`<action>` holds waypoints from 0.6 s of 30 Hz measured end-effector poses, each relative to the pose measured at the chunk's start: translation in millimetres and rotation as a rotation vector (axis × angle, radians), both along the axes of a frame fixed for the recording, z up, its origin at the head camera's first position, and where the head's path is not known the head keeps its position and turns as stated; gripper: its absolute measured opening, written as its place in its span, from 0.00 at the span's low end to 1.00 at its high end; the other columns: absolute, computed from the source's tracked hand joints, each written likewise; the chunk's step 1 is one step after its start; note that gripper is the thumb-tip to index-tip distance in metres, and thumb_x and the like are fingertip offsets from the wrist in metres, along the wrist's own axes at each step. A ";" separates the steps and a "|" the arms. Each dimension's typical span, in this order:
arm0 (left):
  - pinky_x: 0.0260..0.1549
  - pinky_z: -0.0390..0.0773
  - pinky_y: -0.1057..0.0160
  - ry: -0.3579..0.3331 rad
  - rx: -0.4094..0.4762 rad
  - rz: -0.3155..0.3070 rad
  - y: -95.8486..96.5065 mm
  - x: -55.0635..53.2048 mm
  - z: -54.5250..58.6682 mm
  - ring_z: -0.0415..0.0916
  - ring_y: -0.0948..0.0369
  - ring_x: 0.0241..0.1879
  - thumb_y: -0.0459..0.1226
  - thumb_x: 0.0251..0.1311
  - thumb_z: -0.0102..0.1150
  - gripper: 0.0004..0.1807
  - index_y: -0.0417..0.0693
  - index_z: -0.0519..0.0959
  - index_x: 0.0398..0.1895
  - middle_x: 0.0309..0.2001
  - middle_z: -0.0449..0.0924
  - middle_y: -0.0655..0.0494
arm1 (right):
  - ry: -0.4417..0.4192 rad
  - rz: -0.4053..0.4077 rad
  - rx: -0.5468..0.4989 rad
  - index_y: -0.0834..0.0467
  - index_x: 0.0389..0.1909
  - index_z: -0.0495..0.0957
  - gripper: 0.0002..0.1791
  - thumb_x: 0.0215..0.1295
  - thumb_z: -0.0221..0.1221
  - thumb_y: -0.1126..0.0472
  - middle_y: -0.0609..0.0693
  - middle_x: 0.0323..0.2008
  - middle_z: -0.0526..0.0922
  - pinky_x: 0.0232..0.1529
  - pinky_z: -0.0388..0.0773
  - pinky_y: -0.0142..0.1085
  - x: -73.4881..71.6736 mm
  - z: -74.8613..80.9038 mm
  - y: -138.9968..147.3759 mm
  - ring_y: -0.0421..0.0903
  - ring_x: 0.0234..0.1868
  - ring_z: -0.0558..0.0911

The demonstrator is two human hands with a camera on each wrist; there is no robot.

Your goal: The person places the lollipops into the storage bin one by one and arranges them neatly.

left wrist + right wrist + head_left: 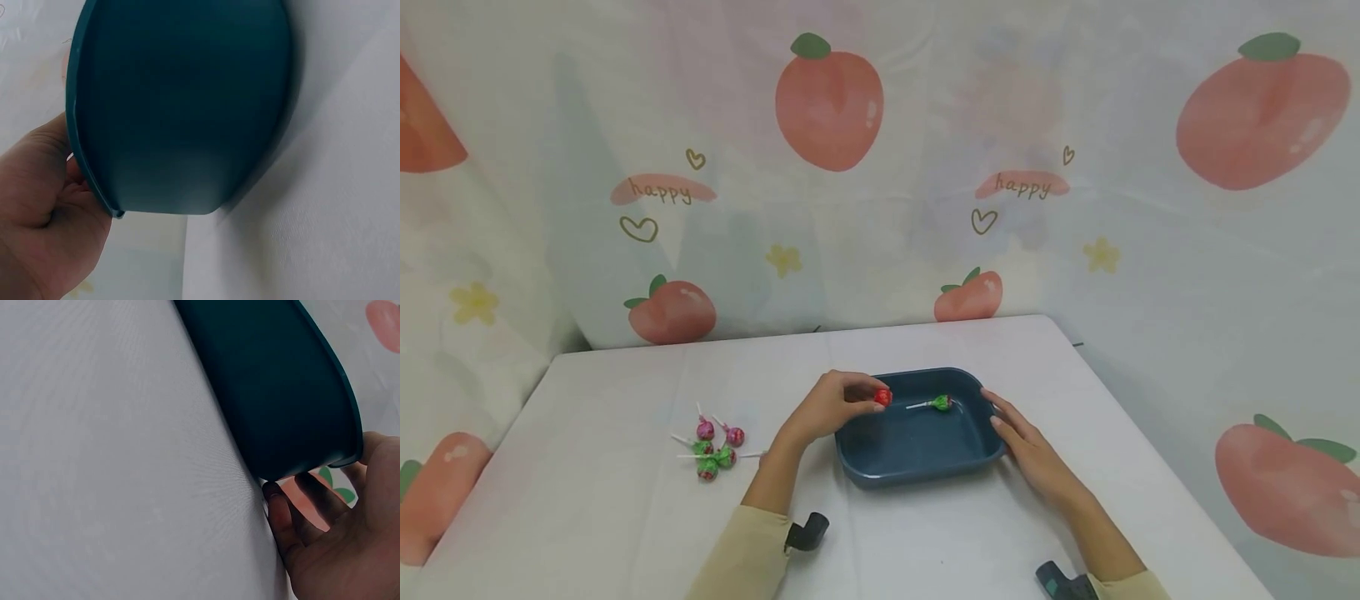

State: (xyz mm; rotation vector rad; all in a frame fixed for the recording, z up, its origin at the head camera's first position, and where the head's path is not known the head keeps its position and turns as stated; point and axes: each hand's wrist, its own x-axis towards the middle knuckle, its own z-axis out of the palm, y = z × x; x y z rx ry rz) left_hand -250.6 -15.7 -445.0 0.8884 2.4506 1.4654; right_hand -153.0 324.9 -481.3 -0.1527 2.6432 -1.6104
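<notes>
My left hand (827, 408) pinches a red-wrapped lollipop (883, 397) over the left side of a dark blue rectangular dish (917, 479). Inside the dish lies a green-wrapped lollipop (942, 402), its white stick pointing left. At the dish's right end, my right hand (1033, 454) holds the rim. In the right wrist view its thumb reaches over the rim and its fingers (284, 519) lie against the outer wall. The left wrist view has the dish's outer wall (181, 112) beside the left hand (56, 212), with the red lollipop mostly hidden.
Several pink- and green-wrapped lollipops (726, 457) lie in a loose cluster left of the dish, near the left forearm. White cloth covers the table (602, 500). A peach-printed curtain (880, 242) hangs behind and along both sides.
</notes>
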 end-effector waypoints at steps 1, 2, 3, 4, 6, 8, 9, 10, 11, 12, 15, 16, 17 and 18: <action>0.47 0.82 0.64 0.002 -0.001 -0.004 1.3 -0.2 0.2 0.82 0.62 0.43 0.38 0.63 0.73 0.17 0.48 0.87 0.54 0.43 0.87 0.61 | 0.001 0.000 -0.002 0.44 0.82 0.57 0.30 0.84 0.43 0.44 0.53 0.82 0.51 0.71 0.54 0.60 -0.3 -0.7 0.4 0.60 0.80 0.48; 0.47 0.82 0.64 0.007 -0.001 -0.010 2.6 -0.3 0.4 0.82 0.62 0.43 0.38 0.63 0.73 0.16 0.48 0.87 0.54 0.43 0.87 0.62 | 0.002 0.003 -0.003 0.44 0.82 0.57 0.30 0.85 0.43 0.44 0.53 0.82 0.50 0.71 0.54 0.60 -0.5 -1.2 0.8 0.61 0.80 0.48; 0.47 0.82 0.64 0.014 -0.001 -0.014 3.6 -0.5 0.6 0.82 0.62 0.42 0.38 0.63 0.73 0.16 0.48 0.87 0.54 0.43 0.86 0.62 | 0.004 0.003 -0.007 0.44 0.82 0.57 0.29 0.85 0.43 0.44 0.53 0.82 0.51 0.71 0.54 0.60 -0.6 -1.5 1.0 0.61 0.80 0.48; 0.47 0.81 0.64 0.020 -0.003 -0.017 4.7 -0.7 0.9 0.82 0.62 0.42 0.38 0.63 0.73 0.16 0.48 0.87 0.53 0.42 0.86 0.62 | 0.005 0.004 -0.007 0.43 0.82 0.57 0.29 0.85 0.43 0.44 0.53 0.82 0.51 0.71 0.54 0.61 -0.8 -1.5 1.1 0.61 0.80 0.48; 0.47 0.81 0.64 0.033 -0.004 -0.026 7.2 -1.4 1.4 0.82 0.63 0.42 0.37 0.63 0.73 0.15 0.48 0.87 0.53 0.42 0.86 0.62 | 0.009 0.003 -0.009 0.44 0.81 0.57 0.29 0.85 0.43 0.45 0.54 0.82 0.51 0.70 0.55 0.61 -0.8 -1.2 0.9 0.62 0.80 0.48; 0.46 0.81 0.64 0.046 -0.013 -0.032 10.2 -1.7 1.5 0.81 0.63 0.41 0.38 0.63 0.73 0.15 0.48 0.87 0.53 0.42 0.86 0.62 | 0.012 0.004 -0.010 0.44 0.81 0.57 0.29 0.85 0.44 0.45 0.54 0.81 0.51 0.70 0.55 0.62 -0.8 -1.1 0.6 0.62 0.80 0.48; 0.47 0.81 0.64 0.045 -0.017 -0.034 11.9 -1.7 1.7 0.81 0.63 0.42 0.38 0.63 0.73 0.15 0.49 0.87 0.53 0.42 0.86 0.62 | 0.013 0.003 -0.012 0.44 0.81 0.58 0.29 0.85 0.44 0.46 0.54 0.81 0.51 0.70 0.55 0.61 -0.7 -0.7 0.3 0.61 0.80 0.48; 0.47 0.81 0.65 0.044 -0.022 -0.037 14.1 -1.7 1.8 0.81 0.64 0.42 0.38 0.64 0.73 0.15 0.49 0.87 0.53 0.42 0.86 0.63 | 0.013 0.003 -0.014 0.44 0.81 0.58 0.29 0.85 0.44 0.46 0.54 0.81 0.52 0.70 0.55 0.61 -0.5 -0.8 0.0 0.61 0.80 0.48; 0.48 0.80 0.65 0.043 -0.023 -0.042 16.4 -1.7 1.9 0.81 0.64 0.43 0.38 0.64 0.72 0.15 0.49 0.87 0.53 0.43 0.86 0.62 | 0.011 0.002 -0.017 0.44 0.81 0.58 0.29 0.84 0.44 0.46 0.54 0.81 0.52 0.71 0.54 0.61 -0.4 -1.0 -0.1 0.60 0.80 0.48; 0.48 0.80 0.65 0.042 -0.026 -0.045 18.8 -1.6 2.2 0.81 0.64 0.43 0.38 0.64 0.72 0.14 0.49 0.87 0.53 0.43 0.86 0.62 | 0.010 0.002 -0.020 0.44 0.81 0.58 0.29 0.84 0.45 0.46 0.54 0.81 0.52 0.71 0.54 0.61 -0.3 -1.0 -0.3 0.61 0.80 0.48; 0.49 0.80 0.65 0.033 -0.027 -0.061 28.2 -1.4 3.5 0.81 0.65 0.44 0.36 0.65 0.71 0.13 0.48 0.87 0.52 0.43 0.86 0.62 | 0.006 0.001 -0.027 0.44 0.81 0.58 0.29 0.84 0.45 0.46 0.55 0.81 0.51 0.71 0.54 0.61 -0.2 -0.7 -0.2 0.61 0.80 0.48; 0.49 0.80 0.65 0.031 -0.031 -0.065 31.5 -1.4 4.0 0.81 0.65 0.44 0.36 0.65 0.71 0.13 0.48 0.87 0.52 0.43 0.86 0.62 | 0.006 0.001 -0.027 0.44 0.81 0.58 0.29 0.84 0.45 0.45 0.55 0.81 0.51 0.71 0.54 0.61 -0.2 -0.9 0.0 0.61 0.80 0.48; 0.49 0.80 0.65 0.030 -0.032 -0.071 34.9 -1.4 4.5 0.81 0.65 0.44 0.35 0.65 0.71 0.13 0.48 0.87 0.52 0.43 0.86 0.62 | 0.005 0.000 -0.027 0.44 0.81 0.58 0.29 0.84 0.45 0.45 0.55 0.81 0.51 0.71 0.55 0.61 -0.3 -0.9 0.3 0.62 0.80 0.48; 0.49 0.79 0.66 0.027 -0.034 -0.075 38.2 -1.4 4.9 0.82 0.65 0.44 0.35 0.65 0.71 0.13 0.47 0.87 0.52 0.43 0.86 0.62 | 0.006 0.001 -0.027 0.45 0.81 0.58 0.29 0.84 0.45 0.45 0.56 0.81 0.51 0.71 0.54 0.61 -0.4 -0.7 0.5 0.62 0.80 0.48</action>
